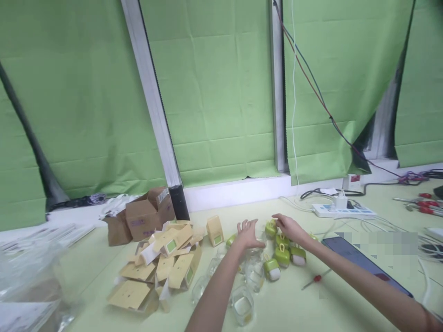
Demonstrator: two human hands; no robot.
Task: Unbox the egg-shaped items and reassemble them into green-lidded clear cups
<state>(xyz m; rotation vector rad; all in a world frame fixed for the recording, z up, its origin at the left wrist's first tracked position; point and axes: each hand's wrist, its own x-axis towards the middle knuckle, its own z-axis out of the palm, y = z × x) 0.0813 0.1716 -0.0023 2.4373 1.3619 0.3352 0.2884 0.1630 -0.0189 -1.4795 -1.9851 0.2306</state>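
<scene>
My left hand (247,234) has its fingers spread and holds nothing; it reaches over several clear plastic containers (254,275) and hides some of them. Just beyond it, a small green item (231,240) is partly covered. My right hand (290,229) has its thumb and index finger together at the loop of a small green case (271,228). Below that hand stand several more cases with green tops, pale lower parts and loops, among them one green case (272,268) at the front. Another clear container (242,304) lies nearest me.
Left of the hands is a pile of folded yellow cartons (173,263), with one upright carton (215,230) beside it. Behind stands an open cardboard box (148,214). To the right are a power strip (342,210), a dark flat panel (367,265), cables and a red-handled tool (317,278).
</scene>
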